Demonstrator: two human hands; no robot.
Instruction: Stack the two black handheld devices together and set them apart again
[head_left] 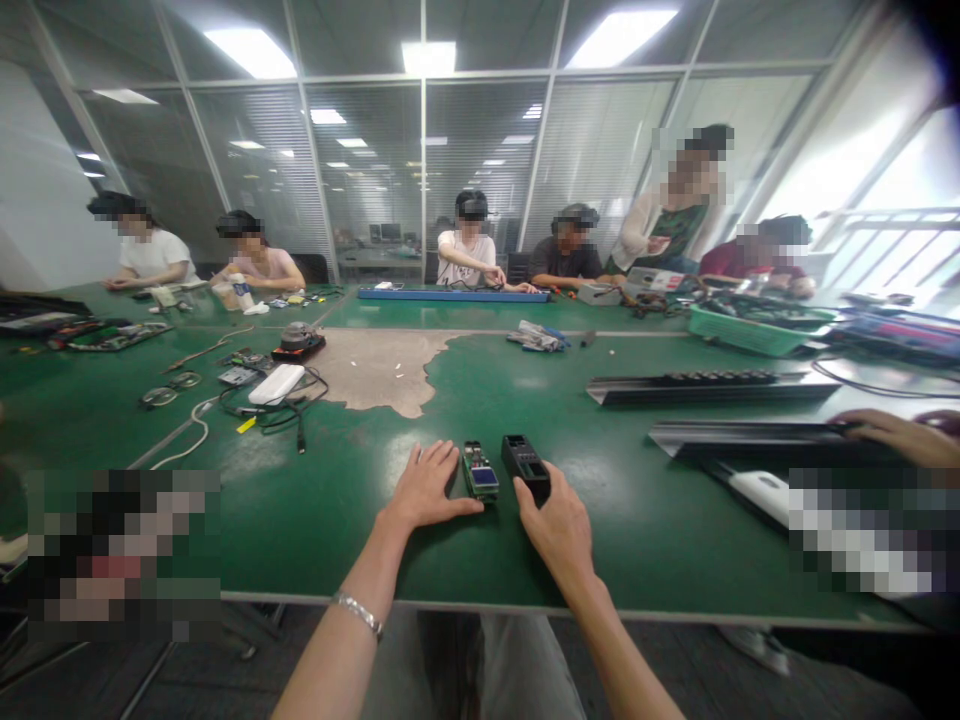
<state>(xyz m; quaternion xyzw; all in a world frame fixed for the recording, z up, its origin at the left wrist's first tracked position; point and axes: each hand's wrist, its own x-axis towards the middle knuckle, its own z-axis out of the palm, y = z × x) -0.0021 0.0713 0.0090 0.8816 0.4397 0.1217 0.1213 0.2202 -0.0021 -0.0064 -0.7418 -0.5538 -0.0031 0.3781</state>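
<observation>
A green circuit board (478, 470) with a small dark-blue screen lies on the green table in front of me. To its left, my left hand (429, 482) rests palm down with its fingers stretched out. Its thumb reaches to the board's near end; whether it touches cannot be told. My right hand (556, 515) grips the near end of a black plastic case (525, 462) between thumb and fingers. The case, with cut-outs on its top, lies just right of the board.
A white box (277, 384) with black cables lies to the left. Black metal rails (712, 388) lie to the right, one under a neighbour's hand (892, 430). Grey gloves (537, 336) and a green basket (750, 330) are farther back. Several people sit across the table.
</observation>
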